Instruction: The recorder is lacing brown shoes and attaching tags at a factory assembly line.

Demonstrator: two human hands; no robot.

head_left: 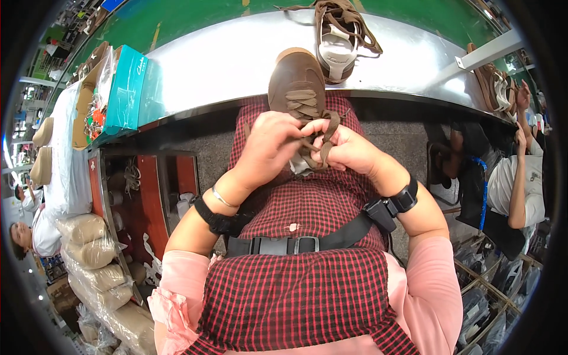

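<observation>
Checked apron [296, 299], left hand [269, 145] and right hand [350, 148] tight on brown laces [332, 126], open bench edge [201, 105] between shoe [283, 83] and teal box [127, 89]

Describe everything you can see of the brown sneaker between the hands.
The brown sneaker looks leathery, with a tan sole edge at its rounded toe. Flat brown laces criss-cross its front. It points away from the person, overlapping the worktable in view. The right hand holds a lace loop; the left hand is beside it. The hands partly hide its opening.

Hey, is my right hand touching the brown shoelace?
Touching. The head view shows the brown shoelace lying directly against the curled fingers of your right hand.
</observation>
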